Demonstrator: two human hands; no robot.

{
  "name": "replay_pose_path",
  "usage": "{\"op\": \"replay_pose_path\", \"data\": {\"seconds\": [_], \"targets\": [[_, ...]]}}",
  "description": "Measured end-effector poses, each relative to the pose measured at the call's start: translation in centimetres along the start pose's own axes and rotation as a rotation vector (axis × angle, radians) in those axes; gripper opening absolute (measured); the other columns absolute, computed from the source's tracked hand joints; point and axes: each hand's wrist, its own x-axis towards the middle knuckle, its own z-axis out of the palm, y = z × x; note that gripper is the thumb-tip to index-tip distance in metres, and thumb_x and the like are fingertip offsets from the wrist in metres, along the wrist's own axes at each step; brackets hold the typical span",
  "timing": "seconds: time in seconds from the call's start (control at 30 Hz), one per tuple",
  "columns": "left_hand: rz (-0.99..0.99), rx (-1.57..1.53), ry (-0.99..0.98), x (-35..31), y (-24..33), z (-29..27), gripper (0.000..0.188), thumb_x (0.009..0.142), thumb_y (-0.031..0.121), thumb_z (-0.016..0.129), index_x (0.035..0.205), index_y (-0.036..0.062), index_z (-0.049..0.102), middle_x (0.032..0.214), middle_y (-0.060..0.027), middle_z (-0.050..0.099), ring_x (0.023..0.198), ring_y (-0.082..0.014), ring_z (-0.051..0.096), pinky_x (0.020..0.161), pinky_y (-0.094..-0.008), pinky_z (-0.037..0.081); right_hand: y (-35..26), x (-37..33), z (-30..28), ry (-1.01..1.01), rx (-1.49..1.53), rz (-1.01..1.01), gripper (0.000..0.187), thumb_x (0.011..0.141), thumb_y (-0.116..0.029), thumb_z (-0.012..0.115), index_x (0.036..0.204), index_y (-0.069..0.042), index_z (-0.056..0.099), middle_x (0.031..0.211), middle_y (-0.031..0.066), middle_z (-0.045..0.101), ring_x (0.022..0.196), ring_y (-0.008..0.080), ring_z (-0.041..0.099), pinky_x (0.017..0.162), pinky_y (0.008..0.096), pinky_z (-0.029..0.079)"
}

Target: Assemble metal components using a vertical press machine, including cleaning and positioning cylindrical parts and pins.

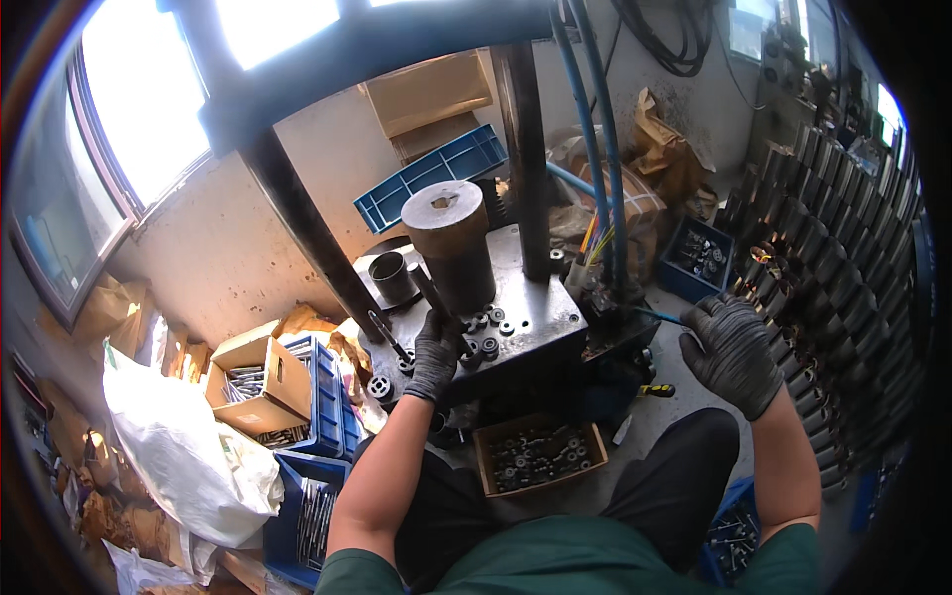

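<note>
My left hand [433, 359], in a dark grey glove, is closed around a dark metal bar [428, 288] that slants up over the steel press table [540, 297]. Beside that hand, a thin metal shaft [389, 335] stands tilted in a ring-shaped part. Several small round metal parts [490, 347] sit on the table just right of the hand. A thick steel cylinder [451, 243] stands behind them. Over on the right, my gloved right hand [734, 355] pinches a thin blue stick-like tool [659, 315]; its far tip is hard to make out near the press's right side.
A cardboard box [486, 461] of small metal parts lies between my legs. Blue crates [288, 531] and a carton [283, 387] hold shafts at left, beside a white sack [178, 436]. Press columns [523, 169] and blue hoses [605, 169] rise ahead. Stacked metal tubes [843, 268] fill the right.
</note>
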Motion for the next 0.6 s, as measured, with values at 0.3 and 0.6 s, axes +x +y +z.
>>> {"op": "replay_pose_path", "data": {"seconds": [0.3,0.6], "targets": [[-0.044,0.346,-0.071,-1.5,4.4,2.9,0.016,0.104,0.01,0.06,0.118,0.0033,0.057,0.091,-0.0095,0.067,0.081,-0.0189,0.065,0.07,-0.0359,0.055,-11.8,8.4,18.9,-0.13,0.771,-0.085,0.027,0.091,-0.024,0.065,0.112,-0.006,0.066,0.101,0.0203,0.069,0.1,0.0407,0.068,0.089,0.0487,0.055],[0.067,-0.26,0.033,0.0,5.2,0.8,0.022,0.106,0.018,0.063,0.124,0.0058,0.058,0.097,-0.0015,0.061,0.083,-0.0091,0.059,0.07,-0.0254,0.052,-16.1,12.4,24.2,-0.23,0.682,-0.043,0.024,0.083,-0.027,0.075,0.096,-0.008,0.069,0.102,0.0155,0.069,0.094,0.0379,0.07,0.085,0.0465,0.055]]}}
